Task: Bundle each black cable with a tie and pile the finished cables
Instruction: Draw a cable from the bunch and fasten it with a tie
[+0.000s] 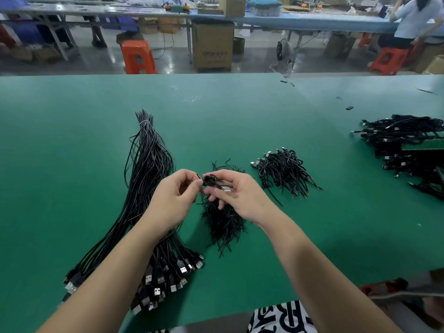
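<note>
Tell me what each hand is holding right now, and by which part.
The right hand pinches a coiled black cable at its coil, just beside the plug. The left hand pinches the end of a black tie at that coil.

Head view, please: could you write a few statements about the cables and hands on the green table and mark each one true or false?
1. Both hands hold a coiled cable above the table. True.
2. The long untied cables lie to the right of the hands. False: they lie to the left.
3. A small pile of bundled cables sits right of the right hand. True.
4. The left hand rests flat on the green table. False: it is raised, pinching at the coil.
</note>
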Available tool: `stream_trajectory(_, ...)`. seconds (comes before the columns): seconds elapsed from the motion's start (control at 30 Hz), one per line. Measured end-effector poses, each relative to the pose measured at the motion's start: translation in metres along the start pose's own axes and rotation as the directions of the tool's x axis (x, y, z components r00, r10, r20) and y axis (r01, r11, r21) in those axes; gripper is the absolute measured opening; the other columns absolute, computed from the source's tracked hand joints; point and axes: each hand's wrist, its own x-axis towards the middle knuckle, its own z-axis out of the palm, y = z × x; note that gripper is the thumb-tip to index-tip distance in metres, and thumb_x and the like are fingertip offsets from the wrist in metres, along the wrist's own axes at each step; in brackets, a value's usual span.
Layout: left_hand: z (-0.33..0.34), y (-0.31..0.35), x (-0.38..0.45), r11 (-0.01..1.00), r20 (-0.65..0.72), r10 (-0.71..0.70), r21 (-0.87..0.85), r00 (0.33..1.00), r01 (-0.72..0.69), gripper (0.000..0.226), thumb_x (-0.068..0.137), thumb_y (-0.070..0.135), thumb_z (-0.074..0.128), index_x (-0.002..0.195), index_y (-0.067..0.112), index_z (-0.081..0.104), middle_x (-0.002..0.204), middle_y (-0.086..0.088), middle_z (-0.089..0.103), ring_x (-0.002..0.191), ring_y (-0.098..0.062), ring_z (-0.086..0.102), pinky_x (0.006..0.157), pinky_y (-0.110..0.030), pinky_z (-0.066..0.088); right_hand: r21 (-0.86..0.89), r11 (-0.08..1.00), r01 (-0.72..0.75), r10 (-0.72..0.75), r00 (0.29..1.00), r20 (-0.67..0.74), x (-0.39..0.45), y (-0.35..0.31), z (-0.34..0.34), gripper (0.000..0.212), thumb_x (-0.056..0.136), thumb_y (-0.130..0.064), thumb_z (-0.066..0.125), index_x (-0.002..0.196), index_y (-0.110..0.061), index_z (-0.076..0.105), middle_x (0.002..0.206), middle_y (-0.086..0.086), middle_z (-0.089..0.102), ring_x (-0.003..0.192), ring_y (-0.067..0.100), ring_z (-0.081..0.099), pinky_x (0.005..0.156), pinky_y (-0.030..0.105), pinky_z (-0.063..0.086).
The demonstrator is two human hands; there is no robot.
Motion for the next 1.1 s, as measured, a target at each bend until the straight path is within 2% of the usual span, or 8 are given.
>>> stream_trajectory(0.1, 0.004, 0.004, -0.003, 0.990, 0.002, 0.073, 0.120, 0.997, -0.073, 0.016, 0.098, 0.019, 0.060, 0.082, 0.022, 0.059, 0.057, 0.014, 0.053, 0.050, -0.004, 0.041, 0.050, -0.016, 0.034, -0.254, 0.967, -0.003, -0.029, 0.993, -0.119, 0.000, -0.001, 0.001, 0.017, 0.101, -0.023, 0.061, 0.088, -0.031, 0.069, 0.068, -0.008, 0.064, 0.057, 0.005, 0.054, 0.061, 0.028, 0.048)
stream_trajectory(0.17, 0.008, 0.009, -0.008, 0.933, -0.017, 0.216, 0.297, 0.976, -0.201, 0.013, 0.097, 0.015, 0.059, 0.086, 0.020, 0.056, 0.066, 0.013, 0.053, 0.059, -0.003, 0.047, 0.056, -0.014, 0.037, -0.373, 0.928, -0.018, -0.046, 0.986, -0.161, 0.001, 0.001, 0.000, 0.032, 0.102, -0.035, 0.056, 0.080, -0.015, 0.069, 0.058, -0.005, 0.052, 0.052, 0.007, 0.047, 0.060, 0.029, 0.042)
stream_trajectory(0.23, 0.010, 0.011, -0.011, 0.778, 0.041, 0.407, 0.507, 0.912, -0.370, 0.010, 0.094, 0.004, 0.061, 0.092, 0.012, 0.058, 0.081, 0.005, 0.055, 0.069, -0.008, 0.050, 0.065, -0.022, 0.044, -0.360, 0.930, -0.067, 0.007, 0.986, -0.164, 0.001, 0.000, 0.001, 0.047, 0.102, -0.038, 0.054, 0.077, 0.001, 0.059, 0.055, 0.000, 0.046, 0.050, 0.012, 0.047, 0.058, 0.031, 0.038)
stream_trajectory(0.37, 0.005, 0.002, -0.007, 0.440, 0.276, 0.600, 0.670, 0.751, -0.598, 0.028, 0.074, -0.017, 0.071, 0.093, 0.001, 0.063, 0.084, -0.011, 0.056, 0.072, -0.029, 0.055, 0.069, -0.038, 0.048, -0.170, 0.973, -0.155, 0.149, 0.988, -0.047, -0.002, -0.002, -0.004, 0.048, 0.105, -0.036, 0.050, 0.061, -0.020, 0.057, 0.050, -0.004, 0.052, 0.046, 0.016, 0.052, 0.052, 0.026, 0.043)
stream_trajectory(0.63, -0.001, -0.001, -0.007, 0.463, 0.203, 0.653, 0.656, 0.730, -0.596, 0.018, 0.082, -0.011, 0.069, 0.097, -0.002, 0.067, 0.087, -0.012, 0.061, 0.075, -0.027, 0.058, 0.073, -0.027, 0.044, -0.112, 0.993, -0.025, 0.034, 0.996, 0.080, -0.001, -0.002, -0.003, 0.024, 0.099, -0.040, 0.058, 0.083, -0.034, 0.076, 0.061, -0.017, 0.052, 0.056, 0.010, 0.053, 0.062, 0.031, 0.053)
stream_trajectory(0.77, -0.002, 0.005, -0.008, 0.624, 0.087, 0.604, 0.566, 0.792, -0.539, 0.013, 0.095, 0.014, 0.063, 0.094, 0.003, 0.069, 0.088, -0.005, 0.061, 0.074, -0.022, 0.060, 0.067, -0.031, 0.051, -0.095, 0.995, -0.019, 0.026, 0.998, 0.065, -0.001, -0.001, -0.005, 0.029, 0.103, -0.029, 0.056, 0.081, -0.023, 0.074, 0.060, -0.010, 0.048, 0.056, 0.011, 0.054, 0.070, 0.041, 0.054)
stream_trajectory(0.93, -0.007, 0.006, -0.002, 0.806, -0.085, 0.487, 0.428, 0.870, -0.409, 0.032, 0.082, 0.046, 0.068, 0.093, 0.021, 0.052, 0.090, 0.021, 0.042, 0.080, 0.003, 0.047, 0.072, -0.007, 0.037, 0.193, 0.977, -0.089, 0.064, 0.989, 0.131, -0.006, -0.005, -0.004, 0.023, 0.099, -0.025, 0.059, 0.086, -0.021, 0.078, 0.072, -0.001, 0.054, 0.062, 0.010, 0.052, 0.062, 0.026, 0.055)
stream_trajectory(1.1, -0.004, -0.003, 0.004, 0.721, -0.116, 0.583, 0.529, 0.804, -0.447, 0.043, 0.082, 0.051, 0.067, 0.092, 0.011, 0.055, 0.093, 0.012, 0.041, 0.072, -0.004, 0.037, 0.067, -0.016, 0.034, 0.202, 0.974, -0.105, 0.084, 0.990, 0.109, -0.005, -0.004, -0.008, 0.019, 0.099, -0.019, 0.061, 0.088, -0.015, 0.075, 0.063, -0.011, 0.061, 0.056, 0.001, 0.055, 0.062, 0.023, 0.056)
